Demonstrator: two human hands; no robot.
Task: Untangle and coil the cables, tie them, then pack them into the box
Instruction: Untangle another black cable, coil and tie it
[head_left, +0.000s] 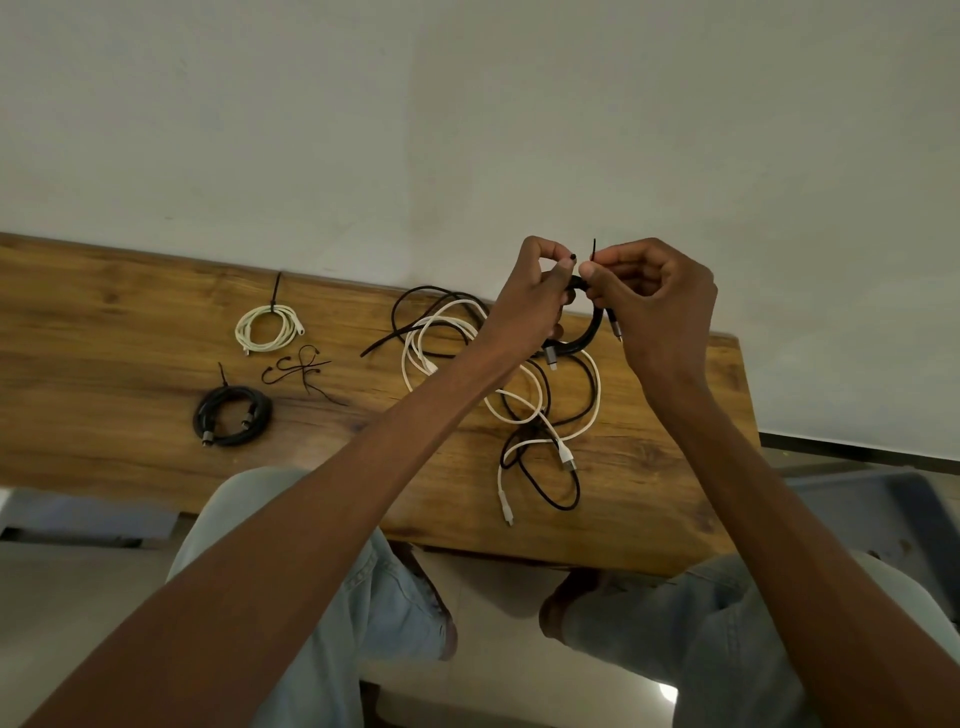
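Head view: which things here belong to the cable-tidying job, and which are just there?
Job:
black coil in hand
zip tie
left hand
right hand
tied white coil
tied black coil
spare ties
tangled cables

Just there:
wooden table
grey bin

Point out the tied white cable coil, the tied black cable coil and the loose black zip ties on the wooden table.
Tied white cable coil (267, 329): head view, on the coil's right-hand strands.
Tied black cable coil (232, 415): head view, on its upper loops.
Loose black zip ties (298, 370): head view, where the ties cross.
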